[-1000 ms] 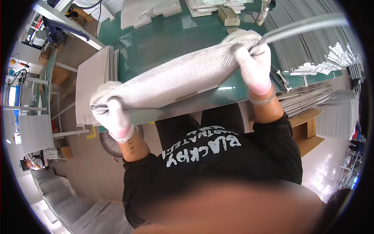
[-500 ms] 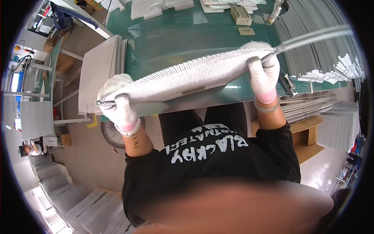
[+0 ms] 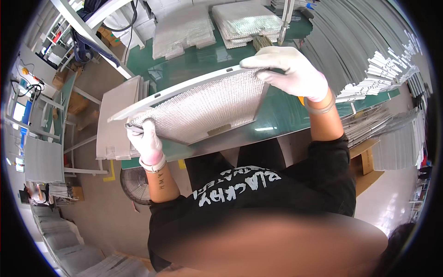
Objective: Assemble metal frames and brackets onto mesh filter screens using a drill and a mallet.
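Observation:
A silvery metal mesh panel (image 3: 212, 104), like a filter sheet, is held tilted above the near edge of the table. Along its upper far edge lies a pale channel-like frame strip (image 3: 184, 84) with small slots; its left end sticks out past the panel. My left hand (image 3: 146, 143), in a white glove, is closed on the panel's left corner, thumb on the near face and the other fingers hidden behind. My gloved right hand (image 3: 290, 71) pinches the strip and panel edge at the upper right, fingers on top and thumb beneath.
Flat pale sheets (image 3: 117, 120) lean at the table's left end. Stacks of mesh panels (image 3: 247, 21) rest at the back. Many long strips (image 3: 350, 51) are piled at right. The green table (image 3: 281, 108) has a white-framed rack behind it; a fan (image 3: 134, 184) stands below left.
The strip that stuck out to the right now lies along the panel's upper edge. My right hand has moved up and its grip has changed. The panel's mesh face has tilted into view.

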Demonstrator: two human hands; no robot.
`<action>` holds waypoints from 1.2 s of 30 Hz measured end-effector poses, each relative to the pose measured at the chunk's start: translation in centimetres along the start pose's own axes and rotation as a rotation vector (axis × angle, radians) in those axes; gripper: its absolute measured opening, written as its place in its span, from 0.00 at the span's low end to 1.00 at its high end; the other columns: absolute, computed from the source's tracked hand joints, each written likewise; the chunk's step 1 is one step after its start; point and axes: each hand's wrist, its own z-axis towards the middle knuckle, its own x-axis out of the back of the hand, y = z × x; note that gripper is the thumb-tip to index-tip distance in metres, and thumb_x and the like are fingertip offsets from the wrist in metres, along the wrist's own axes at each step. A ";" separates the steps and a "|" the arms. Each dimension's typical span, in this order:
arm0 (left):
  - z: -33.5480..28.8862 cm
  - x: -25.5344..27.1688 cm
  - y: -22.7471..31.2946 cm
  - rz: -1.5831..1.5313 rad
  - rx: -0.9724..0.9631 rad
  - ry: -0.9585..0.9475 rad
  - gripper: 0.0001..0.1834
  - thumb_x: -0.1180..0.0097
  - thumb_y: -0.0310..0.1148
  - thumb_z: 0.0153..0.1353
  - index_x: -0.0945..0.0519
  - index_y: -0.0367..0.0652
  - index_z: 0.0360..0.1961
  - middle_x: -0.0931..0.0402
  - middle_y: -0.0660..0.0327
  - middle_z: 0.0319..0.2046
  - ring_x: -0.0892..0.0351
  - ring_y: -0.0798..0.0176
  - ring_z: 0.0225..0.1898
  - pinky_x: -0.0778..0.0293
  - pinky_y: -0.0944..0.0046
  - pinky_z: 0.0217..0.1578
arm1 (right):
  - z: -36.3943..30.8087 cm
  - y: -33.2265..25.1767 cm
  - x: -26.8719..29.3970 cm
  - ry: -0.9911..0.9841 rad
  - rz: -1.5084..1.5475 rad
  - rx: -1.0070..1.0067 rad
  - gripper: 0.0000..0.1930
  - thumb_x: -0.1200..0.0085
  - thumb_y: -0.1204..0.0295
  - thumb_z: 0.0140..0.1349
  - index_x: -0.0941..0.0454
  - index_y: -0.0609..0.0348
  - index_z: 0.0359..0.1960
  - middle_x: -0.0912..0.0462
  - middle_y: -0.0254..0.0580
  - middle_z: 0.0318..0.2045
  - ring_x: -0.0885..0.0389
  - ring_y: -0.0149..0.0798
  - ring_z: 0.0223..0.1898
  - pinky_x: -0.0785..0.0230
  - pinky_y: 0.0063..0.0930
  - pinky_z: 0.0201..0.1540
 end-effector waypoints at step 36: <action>0.3 -3.7 1.9 -0.021 -0.314 0.207 0.39 0.28 0.17 0.46 0.35 0.42 0.58 0.26 0.58 0.45 0.27 0.72 0.35 0.27 0.74 0.36 | 10.1 -5.6 -4.2 -0.391 -0.006 0.128 0.25 0.49 0.81 0.53 0.25 0.57 0.55 0.23 0.48 0.33 0.22 0.51 0.37 0.28 0.38 0.43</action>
